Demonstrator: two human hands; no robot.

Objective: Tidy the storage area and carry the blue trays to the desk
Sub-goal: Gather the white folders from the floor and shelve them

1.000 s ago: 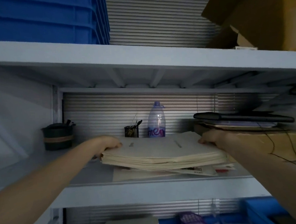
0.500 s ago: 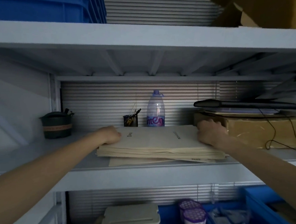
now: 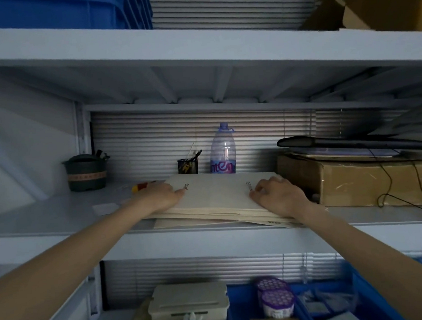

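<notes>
A stack of cream paper folders [image 3: 217, 197] lies flat on the middle shelf [image 3: 47, 221]. My left hand [image 3: 161, 197] rests flat on the stack's left top edge. My right hand [image 3: 278, 197] presses on the right part of the stack, its fingers bent and their tips on the top sheet. Stacked blue trays [image 3: 57, 10] stand on the top shelf at the upper left. Another blue tray [image 3: 240, 312] with purple-lidded jars sits on the shelf below.
Behind the stack stand a clear water bottle [image 3: 223, 152] and a small black pen cup [image 3: 187, 165]. A dark pot [image 3: 85, 172] is at the left. A cardboard box [image 3: 371, 181] topped with a dark flat device sits right. A beige container [image 3: 188, 303] is below.
The stack, held up by its sides before, now lies lower and farther back on the shelf. Both hands have shifted from its side edges onto its top.
</notes>
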